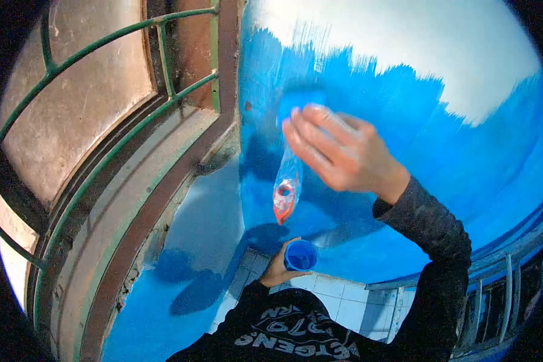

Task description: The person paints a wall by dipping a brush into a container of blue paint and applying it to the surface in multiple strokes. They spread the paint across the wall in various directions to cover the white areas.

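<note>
My right hand [341,145] is closed around a paintbrush [286,184] and held up against the wall. The brush's handle hangs downward below my fingers, with a red-orange tip, a hole and blue paint smears; its bristle end is blurred over the wet blue wall. Low in front of my body, my left hand [277,266] grips a cup of blue paint [301,255], its opening facing up toward me. The wall [398,139] is blue in its lower part and white above, with a ragged brushed border between the two.
To the left, a window with curved green metal bars [111,33] sits in a brown frame [226,66] above a sill. A metal ladder [507,283] lies at the lower right. White floor tiles [338,295] show below, and the wall under the window is partly blue.
</note>
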A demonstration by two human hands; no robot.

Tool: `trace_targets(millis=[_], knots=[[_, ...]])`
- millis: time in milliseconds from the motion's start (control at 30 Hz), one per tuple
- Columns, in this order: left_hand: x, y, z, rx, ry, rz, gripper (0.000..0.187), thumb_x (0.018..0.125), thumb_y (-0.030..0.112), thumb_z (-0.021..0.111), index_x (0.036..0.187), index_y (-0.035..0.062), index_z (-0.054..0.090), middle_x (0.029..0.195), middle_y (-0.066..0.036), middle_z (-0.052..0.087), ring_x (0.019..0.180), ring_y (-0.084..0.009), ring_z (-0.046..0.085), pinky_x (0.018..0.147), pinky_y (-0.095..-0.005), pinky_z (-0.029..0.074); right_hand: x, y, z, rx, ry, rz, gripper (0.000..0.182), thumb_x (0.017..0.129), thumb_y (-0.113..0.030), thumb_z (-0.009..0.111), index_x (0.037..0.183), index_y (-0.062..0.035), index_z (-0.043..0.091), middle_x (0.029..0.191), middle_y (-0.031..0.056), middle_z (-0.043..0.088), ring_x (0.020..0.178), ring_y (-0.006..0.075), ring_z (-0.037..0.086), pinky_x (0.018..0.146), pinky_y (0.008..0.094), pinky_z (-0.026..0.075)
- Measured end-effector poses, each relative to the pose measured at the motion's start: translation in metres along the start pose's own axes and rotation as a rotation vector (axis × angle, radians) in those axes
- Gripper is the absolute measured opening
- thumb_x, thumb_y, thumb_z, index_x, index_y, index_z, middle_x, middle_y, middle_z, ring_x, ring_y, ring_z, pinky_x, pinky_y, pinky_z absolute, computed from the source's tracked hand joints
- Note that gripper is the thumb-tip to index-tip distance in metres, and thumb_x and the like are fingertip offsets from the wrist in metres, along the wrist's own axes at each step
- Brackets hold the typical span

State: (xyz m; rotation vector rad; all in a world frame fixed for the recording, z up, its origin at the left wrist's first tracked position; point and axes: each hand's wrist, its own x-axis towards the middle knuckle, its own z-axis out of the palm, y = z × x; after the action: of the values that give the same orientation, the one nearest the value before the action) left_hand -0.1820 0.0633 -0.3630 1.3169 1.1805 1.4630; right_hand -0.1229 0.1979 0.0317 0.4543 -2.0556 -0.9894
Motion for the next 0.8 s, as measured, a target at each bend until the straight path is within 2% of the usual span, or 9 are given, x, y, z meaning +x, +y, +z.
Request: trace_targets(millis=[33,100,167,233,333,500,567,700,800], knots=[[0.000,0.000,0.001,-0.032,-0.007,-0.014,0.105,0.071,0.023,0.096,0.154,0.0120,0.034,0.139,-0.014,0.055,0.131,-0.0253,0.053,0.112,-0.0423,0.043,0.005,0.012,-0.004,-0.001,-0.003,0.002,0.024,0.079,-0.014,0.068,0.100,-0.0020,0.068,0.092,0.0049,0.062,0.098,0.0184,0.064,0.062,0.0267,0.056],[-0.001,0.004,0.002,0.009,-0.005,-0.006,0.105,0.071,0.023,0.096,0.154,0.0119,0.033,0.139,-0.014,0.055,0.131,-0.0251,0.053,0.112,-0.0423,0.043,0.009,0.036,-0.006,-0.123,0.136,0.049,0.027,0.079,-0.014,0.068,0.103,-0.0012,0.069,0.094,0.0057,0.063,0.101,0.0193,0.065,0.065,0.0265,0.057],[-0.003,0.006,0.003,0.049,0.001,-0.004,0.104,0.071,0.023,0.096,0.154,0.0117,0.033,0.139,-0.014,0.055,0.131,-0.0250,0.053,0.112,-0.0424,0.043,0.001,0.036,-0.002,-0.160,0.107,0.066,0.028,0.081,-0.015,0.067,0.105,-0.0004,0.069,0.096,0.0052,0.064,0.103,0.0199,0.064,0.065,0.0267,0.056],[-0.001,0.005,0.003,-0.016,-0.014,0.022,0.105,0.071,0.023,0.096,0.154,0.0113,0.033,0.139,-0.014,0.054,0.132,-0.0252,0.053,0.113,-0.0423,0.042,-0.017,0.017,0.003,-0.222,-0.183,-0.047,0.035,0.079,-0.009,0.066,0.112,0.0014,0.071,0.107,0.0102,0.069,0.105,0.0231,0.067,0.070,0.0307,0.058],[-0.001,0.009,0.004,0.025,0.005,-0.015,0.106,0.070,0.023,0.097,0.154,0.0109,0.033,0.140,-0.014,0.053,0.132,-0.0255,0.052,0.113,-0.0422,0.042,-0.041,-0.018,0.014,-0.100,-0.314,-0.098,0.034,0.081,-0.010,0.064,0.112,0.0013,0.071,0.106,0.0093,0.068,0.105,0.0206,0.066,0.066,0.0288,0.055],[-0.002,0.008,0.002,0.033,0.012,-0.001,0.106,0.070,0.024,0.097,0.154,0.0104,0.033,0.141,-0.015,0.053,0.132,-0.0260,0.052,0.113,-0.0421,0.042,-0.031,-0.022,-0.002,0.069,-0.292,-0.037,0.033,0.082,-0.010,0.064,0.112,-0.0005,0.072,0.106,0.0084,0.069,0.105,0.0191,0.066,0.065,0.0279,0.054],[-0.003,0.006,0.001,0.025,0.011,-0.011,0.106,0.070,0.024,0.097,0.154,0.0103,0.033,0.141,-0.015,0.053,0.133,-0.0260,0.052,0.113,-0.0421,0.043,-0.019,-0.001,-0.008,-0.124,-0.121,-0.029,0.032,0.082,-0.017,0.063,0.110,-0.0013,0.072,0.106,0.0071,0.068,0.108,0.0196,0.065,0.062,0.0284,0.051],[-0.003,-0.005,0.004,0.022,-0.010,0.003,0.107,0.068,0.025,0.098,0.153,0.0107,0.034,0.141,-0.015,0.052,0.132,-0.0262,0.053,0.112,-0.0420,0.043,-0.018,0.032,0.005,-0.205,0.017,-0.033,0.036,0.082,-0.015,0.062,0.113,-0.0006,0.071,0.108,0.0074,0.068,0.110,0.0187,0.065,0.062,0.0286,0.053],[-0.002,0.001,0.002,0.029,-0.013,0.019,0.107,0.068,0.025,0.098,0.153,0.0111,0.034,0.140,-0.016,0.053,0.132,-0.0266,0.053,0.112,-0.0423,0.043,-0.036,0.012,0.013,-0.175,-0.141,-0.059,0.034,0.083,-0.014,0.063,0.112,0.0003,0.071,0.105,0.0061,0.066,0.108,0.0187,0.064,0.064,0.0282,0.054]])
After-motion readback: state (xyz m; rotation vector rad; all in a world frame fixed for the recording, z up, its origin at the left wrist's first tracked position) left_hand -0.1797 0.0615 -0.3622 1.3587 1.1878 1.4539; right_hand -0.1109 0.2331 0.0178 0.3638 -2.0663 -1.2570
